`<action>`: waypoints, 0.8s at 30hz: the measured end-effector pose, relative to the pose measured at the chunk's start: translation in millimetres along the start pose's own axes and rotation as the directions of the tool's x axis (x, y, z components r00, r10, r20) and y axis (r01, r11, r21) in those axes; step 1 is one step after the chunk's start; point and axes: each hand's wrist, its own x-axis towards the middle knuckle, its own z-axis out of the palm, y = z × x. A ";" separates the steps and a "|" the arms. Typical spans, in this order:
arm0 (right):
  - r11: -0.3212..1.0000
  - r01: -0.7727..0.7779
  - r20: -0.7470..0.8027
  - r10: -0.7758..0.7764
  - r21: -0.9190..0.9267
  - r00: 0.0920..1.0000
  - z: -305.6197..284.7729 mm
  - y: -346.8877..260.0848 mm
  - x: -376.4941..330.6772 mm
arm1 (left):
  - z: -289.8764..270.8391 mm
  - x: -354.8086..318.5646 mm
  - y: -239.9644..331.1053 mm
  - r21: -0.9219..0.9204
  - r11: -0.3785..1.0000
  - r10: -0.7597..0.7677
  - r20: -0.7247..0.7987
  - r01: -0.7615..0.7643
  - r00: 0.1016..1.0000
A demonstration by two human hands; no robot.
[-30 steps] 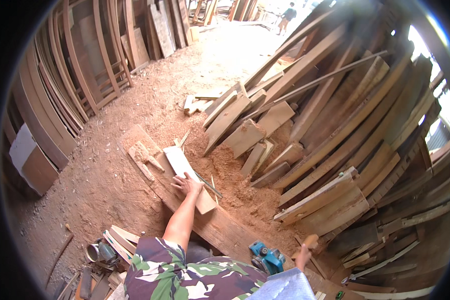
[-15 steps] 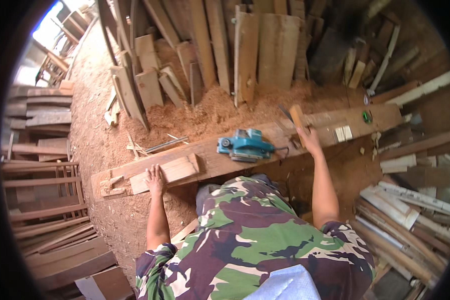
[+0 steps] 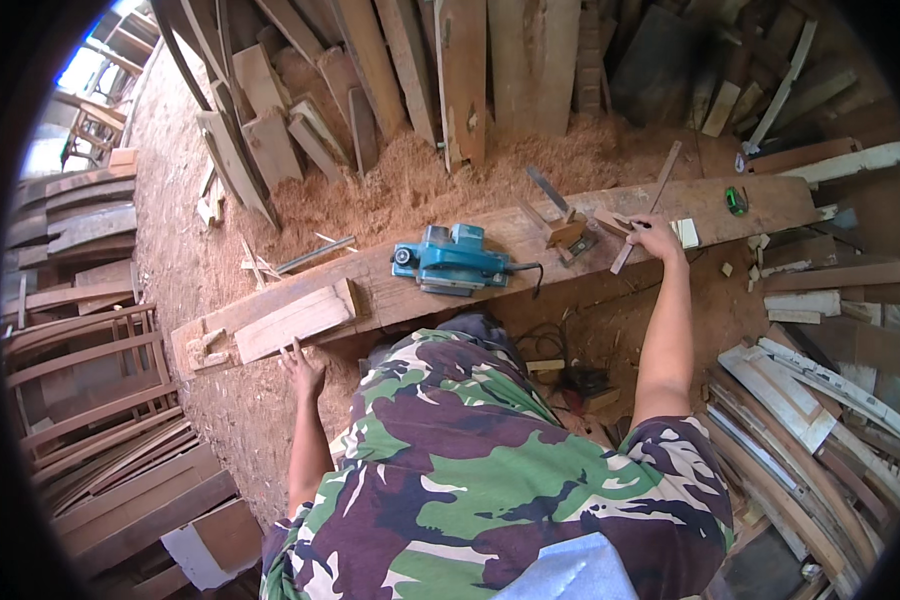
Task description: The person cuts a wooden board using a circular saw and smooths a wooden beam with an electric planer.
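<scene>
At the left end of the plank bench sits a short pale board (image 3: 298, 320). My left hand (image 3: 303, 372) has its fingers stretched out at the board's near edge. Over the bench's right half, my right hand (image 3: 656, 240) is closed on a carpenter's square (image 3: 662, 180) with a long thin blade and a short wooden stock. A small dark thing shows by those fingers, too small to name. Left of that hand stands a wooden hand plane (image 3: 567, 236) with its iron sticking up. A blue electric planer (image 3: 452, 262) rests mid-bench, its cord trailing right.
Along the plank bench (image 3: 390, 300) lie a pale block (image 3: 685, 233) and a green tape measure (image 3: 736, 201). Sawdust and shavings (image 3: 400, 190) are heaped behind it. Upright boards (image 3: 535, 70) lean at the back. Stacked timber (image 3: 780, 400) lies to the right, wooden frames (image 3: 90, 370) to the left.
My right hand has moved right from the hand plane, which now stands on the bench, and holds the square. My left hand has slid off the board's top to its near edge.
</scene>
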 end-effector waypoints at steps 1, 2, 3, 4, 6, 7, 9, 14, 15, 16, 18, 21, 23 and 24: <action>0.997 0.008 0.037 -0.010 0.078 0.999 -0.5 4.4 7.3 | 3.9 -4.9 -1.7 0.011 0.999 -0.041 0.017 0.041 0.999; 0.988 0.019 0.082 -0.032 0.154 0.996 3.5 6.8 18.4 | 4.0 -12.8 -8.8 0.021 0.995 -0.093 0.031 0.093 0.995; 0.943 0.033 0.038 -0.048 0.331 0.998 15.4 12.4 31.9 | 7.3 -9.7 -48.3 0.024 1.000 -0.009 -0.104 0.011 0.995; 0.911 -0.091 0.203 0.008 0.403 0.979 0.9 32.6 30.2 | -4.0 -6.4 -7.9 0.017 1.000 -0.014 0.093 0.012 0.996; 0.888 -0.074 0.063 0.051 0.455 0.997 -10.4 87.9 29.4 | -6.6 6.1 4.3 0.174 0.984 0.039 0.004 -0.039 0.999; 0.847 -0.131 0.189 0.037 0.515 0.981 1.8 81.3 24.6 | -20.8 0.0 -2.8 0.183 0.983 0.023 0.028 -0.027 0.999; 0.871 -0.111 0.282 -0.033 0.478 0.959 -1.7 72.9 24.0 | -30.5 -5.6 0.0 0.183 0.983 0.009 0.072 -0.022 0.997; 0.905 0.010 0.022 -0.021 0.426 1.000 -7.1 90.6 29.3 | -34.2 -14.8 34.2 0.101 0.995 -0.040 0.149 0.025 0.988; 0.876 -0.005 -0.026 0.020 0.481 0.999 -7.5 93.9 28.8 | -33.2 -15.2 32.8 0.089 0.996 -0.026 0.142 0.013 0.990; 0.844 -0.018 -0.068 0.065 0.537 0.996 -7.2 97.3 27.8 | -32.1 -15.6 31.0 0.078 0.997 -0.012 0.136 0.001 0.991; 0.892 -0.223 -0.177 0.311 0.392 0.934 -8.3 93.1 27.8 | -29.4 -17.5 32.4 0.084 0.995 -0.058 0.136 0.046 0.989; 0.795 -0.607 -0.434 0.553 0.017 0.711 -1.1 117.1 40.0 | -33.0 -16.0 32.7 0.066 0.990 -0.133 0.142 0.124 0.981; 0.800 -0.594 -0.491 0.549 0.078 0.676 -10.1 204.2 64.9 | -33.3 11.6 64.3 0.051 0.992 -0.122 0.126 0.117 0.984; 0.773 -0.631 -0.485 0.579 0.069 0.656 8.0 210.0 74.8 | -36.9 6.5 67.4 0.082 0.984 -0.165 0.123 0.156 0.979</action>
